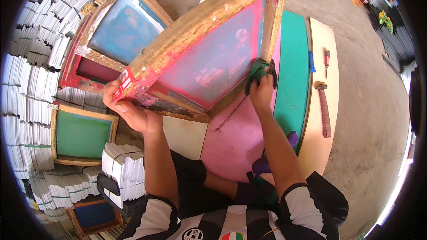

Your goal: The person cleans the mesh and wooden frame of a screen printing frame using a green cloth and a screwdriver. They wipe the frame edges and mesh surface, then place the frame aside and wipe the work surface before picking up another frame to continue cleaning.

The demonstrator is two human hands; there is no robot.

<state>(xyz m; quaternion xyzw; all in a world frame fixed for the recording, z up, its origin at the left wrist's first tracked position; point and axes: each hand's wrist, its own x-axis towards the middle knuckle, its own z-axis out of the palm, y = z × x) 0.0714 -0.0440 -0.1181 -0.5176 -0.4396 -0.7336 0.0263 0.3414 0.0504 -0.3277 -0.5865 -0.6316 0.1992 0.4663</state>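
Note:
A large screen-printing frame (200,64) is held up at a tilt before me, its wooden edges stained pink and its mesh marked with pale flower shapes. My left hand (140,118) grips its near left corner, beside a red and white sticker. In my right hand (263,92) is a dark green cloth (258,72), bunched against the inner right side of the frame. Part of the right hand's fingers is hidden by the cloth.
Pink (233,146) and green (291,66) boards lie under the frame. A hammer (325,111) and a screwdriver (327,62) rest on a cream board (318,151). Other screen frames (84,162) and tied paper stacks (38,129) crowd the left.

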